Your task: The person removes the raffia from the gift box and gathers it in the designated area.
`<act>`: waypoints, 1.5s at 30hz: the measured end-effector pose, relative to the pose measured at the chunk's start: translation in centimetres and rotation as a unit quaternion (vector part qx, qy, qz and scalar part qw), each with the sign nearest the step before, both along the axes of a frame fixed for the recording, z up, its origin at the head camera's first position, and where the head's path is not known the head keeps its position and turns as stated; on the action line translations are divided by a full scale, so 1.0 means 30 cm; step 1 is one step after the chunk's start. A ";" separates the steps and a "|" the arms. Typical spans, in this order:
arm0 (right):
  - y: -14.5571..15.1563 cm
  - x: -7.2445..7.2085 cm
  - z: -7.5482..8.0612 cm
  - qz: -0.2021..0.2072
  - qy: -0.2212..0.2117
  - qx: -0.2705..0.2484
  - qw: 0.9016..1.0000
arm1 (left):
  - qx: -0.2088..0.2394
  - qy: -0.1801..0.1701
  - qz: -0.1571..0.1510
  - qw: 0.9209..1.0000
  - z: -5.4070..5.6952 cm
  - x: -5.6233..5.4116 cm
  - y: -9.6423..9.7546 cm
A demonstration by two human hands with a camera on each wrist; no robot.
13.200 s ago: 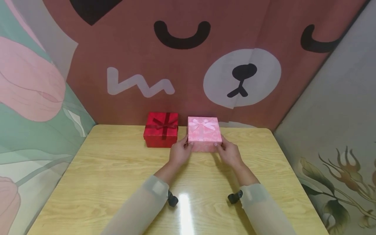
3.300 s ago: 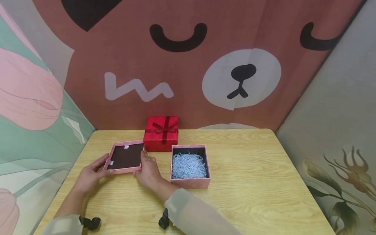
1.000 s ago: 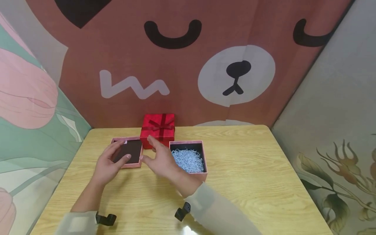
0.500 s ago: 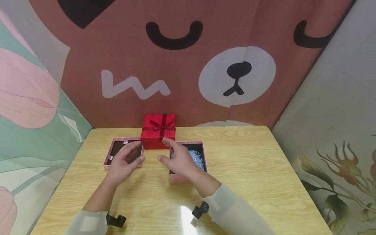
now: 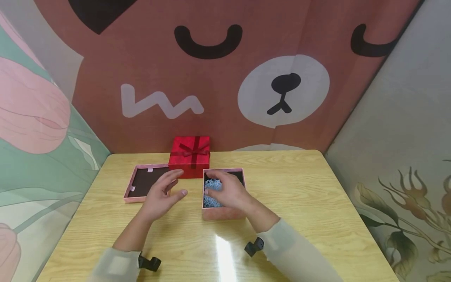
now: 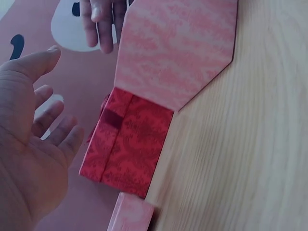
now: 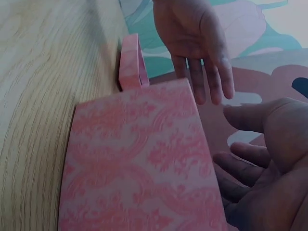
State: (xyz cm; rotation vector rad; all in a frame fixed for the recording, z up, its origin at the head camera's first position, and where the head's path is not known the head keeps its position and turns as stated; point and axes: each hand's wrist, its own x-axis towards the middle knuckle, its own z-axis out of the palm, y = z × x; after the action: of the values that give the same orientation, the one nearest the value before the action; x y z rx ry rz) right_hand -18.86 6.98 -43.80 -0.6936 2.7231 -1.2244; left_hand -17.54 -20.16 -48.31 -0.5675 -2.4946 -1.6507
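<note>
Open square pink patterned box [image 5: 223, 214]: stood on the wood-grain table [image 5: 299, 215], light-blue shredded filling [image 5: 212, 201] inside.
Pink dark-lined lid [image 5: 142, 183]: lay upturned left of it.
Square red ribbon-tied box [image 5: 190, 153]: stood closed behind.
Left hand [image 5: 160, 199]: relaxed, held nothing near the lid.
Right hand [image 5: 230, 191]: apart from it, relaxed, held nothing over the filling.

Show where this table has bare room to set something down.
Widest: the table right of the pink box, to the table's right edge. Smaller: left of the lid. Crowded: the lid, red box and pink box cluster, where the left hand and right hand are.
</note>
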 end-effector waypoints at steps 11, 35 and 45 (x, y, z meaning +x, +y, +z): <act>0.033 -0.027 -0.023 0.004 -0.010 0.114 0.993 | 0.007 0.020 -0.067 0.998 -0.031 -0.004 0.110; -0.004 -0.071 -0.075 -0.012 -0.053 0.270 0.961 | 0.015 -0.052 -0.084 0.995 -0.079 -0.012 0.184; -0.019 -0.100 -0.113 0.000 -0.080 0.280 0.957 | 0.015 -0.062 -0.080 0.995 -0.084 -0.018 0.182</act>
State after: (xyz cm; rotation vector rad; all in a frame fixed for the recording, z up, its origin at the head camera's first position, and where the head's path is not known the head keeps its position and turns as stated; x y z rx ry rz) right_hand -21.87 6.41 -47.19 -0.4923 2.7212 -0.4309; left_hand -18.09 -14.70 -50.85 -0.6984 -2.5656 -1.8292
